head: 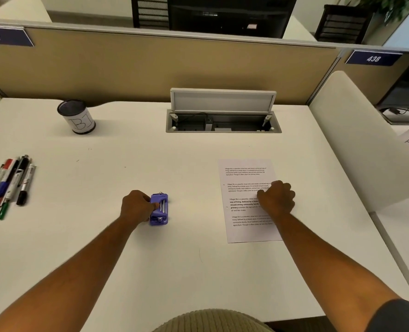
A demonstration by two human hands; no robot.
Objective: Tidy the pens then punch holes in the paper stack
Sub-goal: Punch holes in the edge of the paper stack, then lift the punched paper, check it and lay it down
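Cup (pixel 80 121) reads "BI"; partition signs (pixel 373 58) "437", "438".

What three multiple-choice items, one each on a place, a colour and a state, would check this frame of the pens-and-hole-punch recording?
1. Where do the pens lie?
A. inside the cup
B. on the desk's far left, in a loose bunch
C. on the paper

2. What colour is the hole punch?
A. purple
B. red
C. black

3. What is the right hand doing?
A. lifting the paper off the desk
B. holding a pen
C. resting closed on the paper stack

Answers:
1 B: the pens lie on the desk, apart from the cup.
2 A: its body is purple, beside the left hand.
3 C: the fist sits on the flat paper.
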